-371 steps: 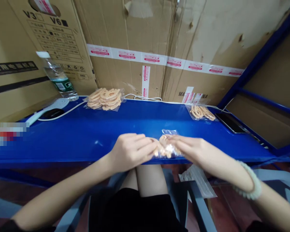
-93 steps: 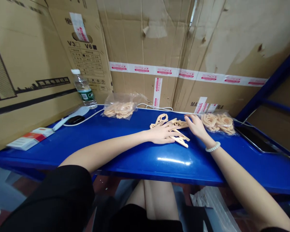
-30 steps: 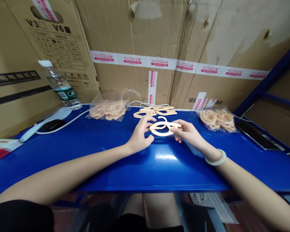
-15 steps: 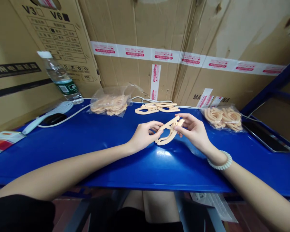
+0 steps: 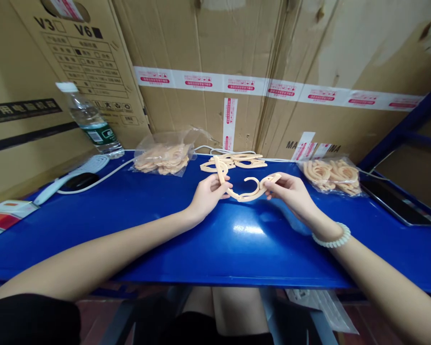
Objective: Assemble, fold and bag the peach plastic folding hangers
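Observation:
A beige plastic folding hanger [image 5: 249, 197] is held above the blue table, partly unfolded, its curved hook standing up in the middle. My left hand [image 5: 209, 196] pinches its left arm, whose end points upward. On the other side, my right hand [image 5: 290, 191] grips the right arm between thumb and fingers. Behind the held one, several more folding hangers [image 5: 249, 164] lie folded on the table.
Plastic bags of beige hangers lie at back left [image 5: 165, 155] and right [image 5: 330, 176]. A water bottle [image 5: 96, 129], a light-coloured brush-like tool [image 5: 72, 175] and a small box [image 5: 7, 218] are left; a phone [image 5: 398, 203] is right. Cardboard [image 5: 201, 43] walls the back.
My hands have moved apart, and the hanger between them has swung from folded to spread out, with its hook now showing.

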Available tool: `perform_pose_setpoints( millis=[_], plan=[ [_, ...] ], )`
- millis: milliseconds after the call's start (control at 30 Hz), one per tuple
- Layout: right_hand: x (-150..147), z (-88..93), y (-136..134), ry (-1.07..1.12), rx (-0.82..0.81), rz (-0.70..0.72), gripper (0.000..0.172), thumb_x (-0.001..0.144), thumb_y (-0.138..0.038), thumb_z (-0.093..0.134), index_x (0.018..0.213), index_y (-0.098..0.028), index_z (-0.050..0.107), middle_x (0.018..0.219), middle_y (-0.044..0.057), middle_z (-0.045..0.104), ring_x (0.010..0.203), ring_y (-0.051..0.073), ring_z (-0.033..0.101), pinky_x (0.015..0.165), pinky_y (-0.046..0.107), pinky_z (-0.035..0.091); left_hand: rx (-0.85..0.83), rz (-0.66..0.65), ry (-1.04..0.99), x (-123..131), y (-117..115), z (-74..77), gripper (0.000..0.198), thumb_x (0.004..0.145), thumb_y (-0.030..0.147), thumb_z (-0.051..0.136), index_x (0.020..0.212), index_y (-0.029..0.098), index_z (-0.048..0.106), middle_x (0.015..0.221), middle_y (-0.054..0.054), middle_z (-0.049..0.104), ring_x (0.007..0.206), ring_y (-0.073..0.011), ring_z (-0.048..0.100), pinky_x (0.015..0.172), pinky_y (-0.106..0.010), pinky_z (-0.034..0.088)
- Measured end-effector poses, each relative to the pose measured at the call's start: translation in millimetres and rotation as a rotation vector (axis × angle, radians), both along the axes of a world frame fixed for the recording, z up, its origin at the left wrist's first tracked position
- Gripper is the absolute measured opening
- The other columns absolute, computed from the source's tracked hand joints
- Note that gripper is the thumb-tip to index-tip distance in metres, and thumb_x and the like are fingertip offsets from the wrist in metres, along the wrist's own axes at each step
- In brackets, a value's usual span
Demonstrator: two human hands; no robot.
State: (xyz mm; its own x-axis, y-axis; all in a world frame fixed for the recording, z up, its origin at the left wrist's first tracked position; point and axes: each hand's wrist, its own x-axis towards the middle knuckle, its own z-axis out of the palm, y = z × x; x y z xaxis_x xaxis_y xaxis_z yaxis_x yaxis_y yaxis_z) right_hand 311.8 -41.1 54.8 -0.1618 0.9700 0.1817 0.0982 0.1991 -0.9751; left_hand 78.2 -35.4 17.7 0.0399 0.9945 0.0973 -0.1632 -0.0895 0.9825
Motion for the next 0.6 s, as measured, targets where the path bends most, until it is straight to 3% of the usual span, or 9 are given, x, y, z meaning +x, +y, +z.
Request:
perform_pose_setpoints(
  millis=[133,300,433,600],
  plan=[
    [-4.4,-0.6,-2.7,-0.034,-0.003,0.085,0.033,0.076,-0.046,0.085,0.083,-0.017,0.07,0.08,0.003,0.07,0.065,0.013,0.063,0.062,0.027,0.054,0.154,-0.126,0.157,1.6,-5.1,-1.9,0.03,0.083,0.032,0.072,0.107,0.013,0.07,0.091,-0.006,0.074,0.076,-0.0167,0.071,0.061,-0.024,0.059],
    [-9.1,2.4,-8.3,-0.098,0.034,0.206,0.034,0.079,-0.047,0.082,0.079,-0.017,0.067,0.073,0.001,0.068,0.061,0.012,0.059,0.058,0.027,0.051,0.252,-0.262,0.287,4.6,-14.3,-1.2,0.026,0.087,0.038,0.069,0.096,0.014,0.069,0.086,-0.005,0.071,0.074,-0.0167,0.069,0.056,-0.022,0.054],
    [-8.1,2.3,-7.3,-0.094,0.052,0.144,0.033,0.078,-0.045,0.082,0.077,-0.017,0.067,0.072,0.001,0.066,0.057,0.011,0.054,0.053,0.025,0.046,0.253,-0.221,0.26,4.1,-12.5,-1.0,0.024,0.089,0.039,0.066,0.087,0.016,0.062,0.073,0.0,0.064,0.065,-0.013,0.065,0.057,-0.022,0.054],
    [-0.6,-0.9,2.4,0.067,0.054,-0.061,0.029,0.073,-0.042,0.087,0.076,-0.017,0.071,0.076,0.002,0.066,0.057,0.009,0.048,0.046,0.023,0.039,0.225,-0.057,0.118,0.9,-2.4,-3.1,0.027,0.09,0.043,0.063,0.094,0.017,0.055,0.079,0.0,0.063,0.069,-0.0136,0.068,0.056,-0.022,0.056]
  ],
)
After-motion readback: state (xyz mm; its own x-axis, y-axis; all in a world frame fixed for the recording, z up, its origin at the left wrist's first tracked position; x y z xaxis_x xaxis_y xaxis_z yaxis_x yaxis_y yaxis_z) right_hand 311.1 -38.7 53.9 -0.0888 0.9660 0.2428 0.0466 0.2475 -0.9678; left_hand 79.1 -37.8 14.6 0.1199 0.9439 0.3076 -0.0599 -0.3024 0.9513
